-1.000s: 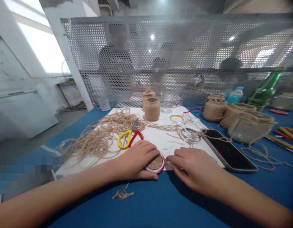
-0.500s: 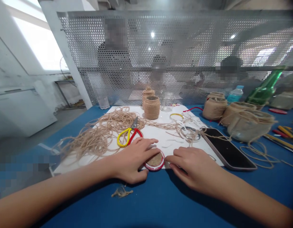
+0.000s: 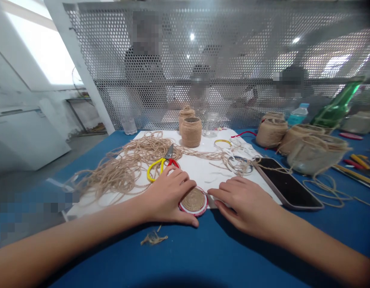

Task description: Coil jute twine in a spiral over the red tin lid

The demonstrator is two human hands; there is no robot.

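Note:
A round disc (image 3: 193, 200) with coiled twine in its middle and a red and white rim lies flat at the near edge of the white paper (image 3: 200, 172). Around its left side is my left hand (image 3: 173, 196), thumb and index finger spread apart along the rim. Whether they press on it I cannot tell. My right hand (image 3: 242, 200) rests to the right, index fingertip at the rim and thumb apart from it. Scissors (image 3: 162, 164) with yellow and red handles lie just beyond my left hand, one handle partly covered. Loose twine (image 3: 119, 172) is heaped left of them.
Twine-wrapped jars (image 3: 191, 132) and a clear glass jar (image 3: 211, 125) stand at the back. A phone (image 3: 288, 182) lies to the right, near more wrapped jars (image 3: 272, 133) and a green bottle (image 3: 338, 104). Behind the table rises a perforated metal screen (image 3: 233, 60), with people beyond.
My left fingers have drawn back left off the disc, uncovering its twine middle, and the thumb has stretched along its near side. My right index finger and thumb have parted. The view has tipped slightly.

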